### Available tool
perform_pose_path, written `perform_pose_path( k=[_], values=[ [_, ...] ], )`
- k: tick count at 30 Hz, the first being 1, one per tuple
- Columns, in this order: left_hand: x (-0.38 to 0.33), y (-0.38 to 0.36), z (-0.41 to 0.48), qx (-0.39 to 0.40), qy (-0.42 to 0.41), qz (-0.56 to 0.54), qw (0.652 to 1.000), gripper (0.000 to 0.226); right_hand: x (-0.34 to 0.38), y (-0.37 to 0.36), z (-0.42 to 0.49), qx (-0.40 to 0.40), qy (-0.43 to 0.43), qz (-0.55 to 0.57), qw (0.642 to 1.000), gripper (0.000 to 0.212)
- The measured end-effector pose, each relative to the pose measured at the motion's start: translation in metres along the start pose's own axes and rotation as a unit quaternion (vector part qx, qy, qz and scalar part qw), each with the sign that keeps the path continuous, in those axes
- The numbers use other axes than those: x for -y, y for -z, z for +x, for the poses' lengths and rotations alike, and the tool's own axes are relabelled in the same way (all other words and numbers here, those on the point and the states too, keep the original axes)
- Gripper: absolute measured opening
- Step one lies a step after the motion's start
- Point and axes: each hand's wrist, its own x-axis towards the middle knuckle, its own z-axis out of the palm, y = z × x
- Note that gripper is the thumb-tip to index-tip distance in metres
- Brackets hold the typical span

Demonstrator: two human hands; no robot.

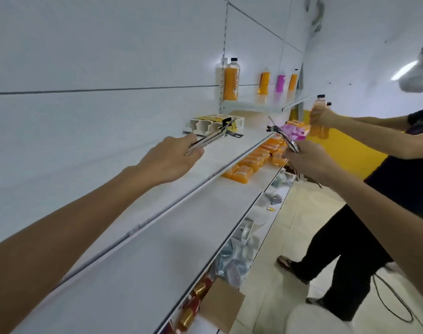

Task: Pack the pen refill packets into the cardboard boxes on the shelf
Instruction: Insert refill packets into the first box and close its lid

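**No readable text in view**

Printing is visible on the yellow cardboard boxes [215, 122] on the shelf, on the orange bottles [231, 79] above them, and on the pink packs [296, 131] farther along, but all of it is too blurred and small to read.

White panelled metal shelving [133, 68] fills the left side, its long white shelf boards [157, 237] running away toward a slotted upright rail [223, 56]. Pale square floor tiles [278, 273] cover the ground. On the right, a yellow lower wall band [345, 153] sits under a white wall [350, 56].
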Motion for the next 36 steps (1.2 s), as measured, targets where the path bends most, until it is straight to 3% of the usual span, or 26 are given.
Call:
perform_pose_path(
  k=[7, 14, 20, 24, 28, 33, 36],
  values=[
    [0.016, -0.028, 0.082, -0.050, 0.094, -0.040, 0.994, 0.020, -0.016, -0.014, 0.122, 0.019, 0.062, 0.013, 0.998, 0.023],
    [0.040, -0.043, 0.162, -0.071, 0.115, -0.025, 0.990, 0.028, -0.002, -0.057, 0.227, 0.048, 0.115, 0.018, 0.992, 0.026],
    [0.058, -0.055, 0.218, -0.070, 0.123, -0.028, 0.990, 0.027, -0.004, -0.079, 0.287, 0.047, 0.161, 0.013, 0.986, 0.009],
    [0.067, -0.062, 0.242, -0.073, 0.137, -0.034, 0.987, 0.026, -0.006, -0.091, 0.322, 0.036, 0.185, -0.013, 0.982, 0.017],
    [0.069, -0.065, 0.253, -0.088, 0.144, -0.046, 0.985, 0.029, 0.002, -0.102, 0.340, 0.107, 0.239, -0.067, 0.963, 0.009],
    [0.074, -0.063, 0.258, -0.114, 0.154, -0.043, 0.981, 0.024, 0.018, -0.103, 0.351, 0.184, 0.302, -0.135, 0.925, 0.037],
    [0.077, -0.064, 0.261, -0.121, 0.175, -0.046, 0.976, 0.024, 0.022, -0.098, 0.360, 0.219, 0.322, -0.149, 0.909, 0.044]
  ],
)
